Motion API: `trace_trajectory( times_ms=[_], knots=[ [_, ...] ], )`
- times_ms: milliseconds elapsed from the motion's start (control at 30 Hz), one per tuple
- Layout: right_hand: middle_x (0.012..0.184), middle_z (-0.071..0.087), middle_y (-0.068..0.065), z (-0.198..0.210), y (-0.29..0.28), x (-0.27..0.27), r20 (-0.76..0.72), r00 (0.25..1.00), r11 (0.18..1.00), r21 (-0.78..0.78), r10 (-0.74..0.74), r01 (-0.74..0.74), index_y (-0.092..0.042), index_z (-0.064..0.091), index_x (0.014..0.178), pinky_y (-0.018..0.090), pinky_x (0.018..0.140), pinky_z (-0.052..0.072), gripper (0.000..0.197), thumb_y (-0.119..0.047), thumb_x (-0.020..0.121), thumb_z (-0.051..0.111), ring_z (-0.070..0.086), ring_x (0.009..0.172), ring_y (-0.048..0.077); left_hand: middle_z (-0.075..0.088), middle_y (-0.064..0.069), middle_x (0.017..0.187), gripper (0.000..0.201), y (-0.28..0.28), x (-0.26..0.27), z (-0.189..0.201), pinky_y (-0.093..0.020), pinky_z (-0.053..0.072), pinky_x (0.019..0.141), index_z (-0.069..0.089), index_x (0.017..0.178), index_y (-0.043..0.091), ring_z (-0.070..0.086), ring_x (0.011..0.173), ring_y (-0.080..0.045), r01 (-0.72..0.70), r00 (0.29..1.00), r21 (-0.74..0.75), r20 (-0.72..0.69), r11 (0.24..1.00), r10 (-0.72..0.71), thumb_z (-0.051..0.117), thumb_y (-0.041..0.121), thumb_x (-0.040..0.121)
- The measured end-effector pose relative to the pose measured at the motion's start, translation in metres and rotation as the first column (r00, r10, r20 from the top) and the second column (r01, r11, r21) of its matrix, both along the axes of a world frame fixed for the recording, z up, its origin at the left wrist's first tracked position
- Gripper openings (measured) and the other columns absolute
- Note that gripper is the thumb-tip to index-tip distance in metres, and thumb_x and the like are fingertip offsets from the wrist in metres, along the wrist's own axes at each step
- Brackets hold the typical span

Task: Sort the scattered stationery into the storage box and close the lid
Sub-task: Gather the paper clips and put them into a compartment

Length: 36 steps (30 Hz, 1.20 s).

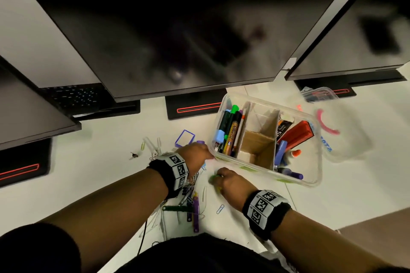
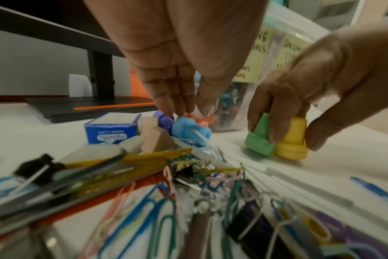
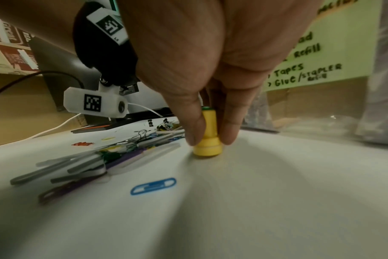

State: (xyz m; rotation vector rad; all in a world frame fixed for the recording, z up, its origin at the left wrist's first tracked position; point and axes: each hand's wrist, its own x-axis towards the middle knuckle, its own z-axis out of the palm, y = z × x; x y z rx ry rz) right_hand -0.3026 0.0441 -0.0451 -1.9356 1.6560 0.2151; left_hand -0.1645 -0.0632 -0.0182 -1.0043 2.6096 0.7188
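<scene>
The clear storage box, split by cardboard dividers, holds markers and glue and stands open on the white desk. Its lid lies to the right. My right hand pinches a yellow piece and a green piece that stand on the desk just in front of the box. My left hand points its straight fingers down onto a light blue piece among purple and orange ones, with no clear grip.
A heap of paper clips, binder clips and slide bars lies under my left wrist. A blue paper-clip box sits behind it. One blue clip lies alone. Monitors and their stands hem the desk's far side.
</scene>
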Motion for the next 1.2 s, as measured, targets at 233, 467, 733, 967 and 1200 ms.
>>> trace_trajectory(
  times_ms=[233,467,733,967,1200],
  knots=[
    [0.125,0.048,0.014,0.008,0.006,-0.005,0.003,1.0,1.0,0.012,0.005,-0.005,-0.013,0.052,0.13,0.034,0.096,0.046,0.039,-0.008,0.092,0.045,0.053,0.112,0.033,0.045,-0.008,0.137,0.056,0.002,-0.012,-0.013,-0.031,0.039,0.101,0.04,0.136,0.012,0.047,0.124,-0.025,-0.18,0.983,0.015,-0.043,0.984,0.181,0.064,0.014,0.085],
    [0.127,0.052,0.014,0.068,0.003,0.013,0.135,0.982,0.986,-0.117,0.133,-0.117,-0.013,0.059,0.124,0.036,0.097,0.047,0.035,-0.009,0.09,0.053,0.055,0.111,0.033,0.057,-0.007,0.12,0.047,-0.004,-0.015,-0.023,-0.038,0.047,0.096,0.044,0.125,0.014,0.058,0.112,-0.027,-0.338,0.936,0.116,-0.061,0.934,0.347,0.065,0.018,0.083],
    [0.115,0.061,0.01,0.139,-0.017,-0.019,0.218,0.965,0.893,-0.393,-0.142,0.22,-0.012,0.071,0.103,0.021,0.087,0.041,0.023,-0.011,0.08,0.07,0.061,0.103,0.025,0.063,-0.005,0.115,0.045,-0.007,-0.018,-0.035,-0.034,0.048,0.096,0.055,0.119,0.014,0.061,0.108,-0.024,-0.254,0.962,0.084,-0.084,0.964,0.261,0.069,0.023,0.078],
    [0.114,0.061,0.011,0.11,-0.017,-0.064,-0.091,0.908,0.902,-0.19,-0.408,0.387,-0.011,0.067,0.11,0.026,0.09,0.045,0.024,-0.015,0.088,0.059,0.06,0.101,0.026,0.066,-0.008,0.111,0.035,-0.008,-0.012,-0.03,-0.037,0.051,0.092,0.061,0.113,0.009,0.062,0.104,-0.024,-0.314,0.944,0.037,-0.098,0.949,0.316,0.065,0.027,0.083],
    [0.109,0.066,0.016,0.1,-0.037,-0.062,-0.237,0.9,0.931,-0.083,-0.365,0.355,-0.003,0.064,0.107,0.031,0.082,0.051,0.023,-0.007,0.087,0.054,0.064,0.099,0.029,0.062,-0.006,0.099,0.02,-0.02,0.022,0.015,-0.027,0.042,0.079,0.066,0.102,0.014,0.059,0.095,-0.025,-0.415,0.885,0.042,-0.214,0.909,0.414,0.06,0.022,0.084]
  ],
)
